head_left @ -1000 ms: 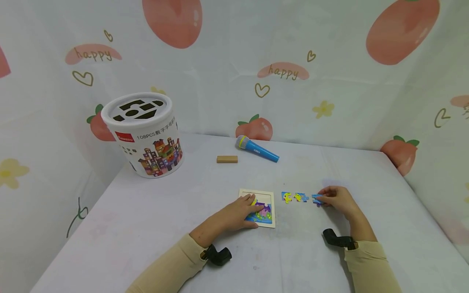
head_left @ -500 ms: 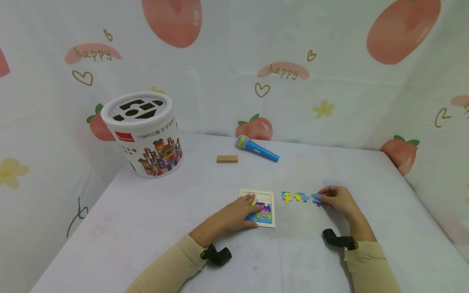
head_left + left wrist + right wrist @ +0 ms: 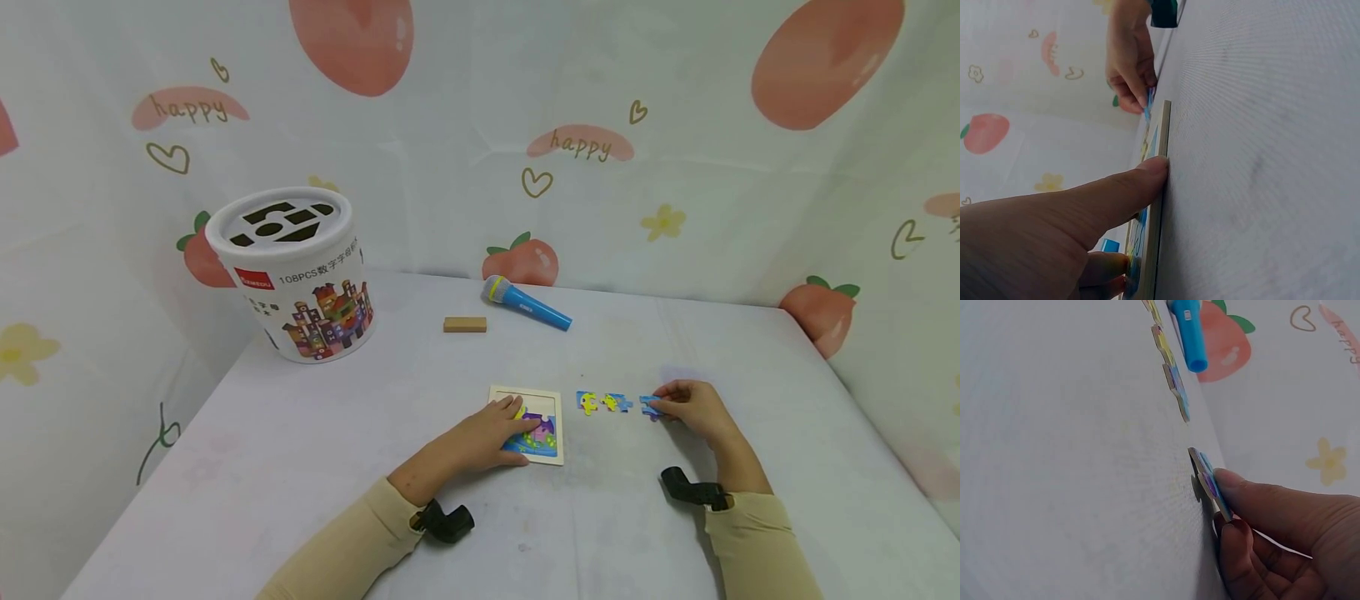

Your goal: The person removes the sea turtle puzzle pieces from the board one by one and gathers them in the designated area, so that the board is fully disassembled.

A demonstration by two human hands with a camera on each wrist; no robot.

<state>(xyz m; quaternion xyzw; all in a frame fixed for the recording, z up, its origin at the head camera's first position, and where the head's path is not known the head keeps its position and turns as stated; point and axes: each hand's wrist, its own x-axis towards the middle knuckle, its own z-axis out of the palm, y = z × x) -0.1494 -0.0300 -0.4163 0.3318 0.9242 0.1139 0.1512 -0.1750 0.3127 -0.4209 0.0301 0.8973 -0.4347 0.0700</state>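
Note:
My left hand rests over a square wooden jigsaw board, its fingers spread across the colourful picture. In the left wrist view the thumb presses on the board's near edge. The hand covers part of the picture, and bare wood shows in the upper part of the tray. To the right, my right hand pinches a blue and purple puzzle piece between thumb and fingers, tilted with one edge at or just above the table. Two more pieces, one yellow and blue and another beside it, lie between the hands.
Behind the board lie a small wooden block and a blue toy microphone. A large white bucket with a shape-sorter lid stands at the back left. A printed cloth hangs behind the white-covered table.

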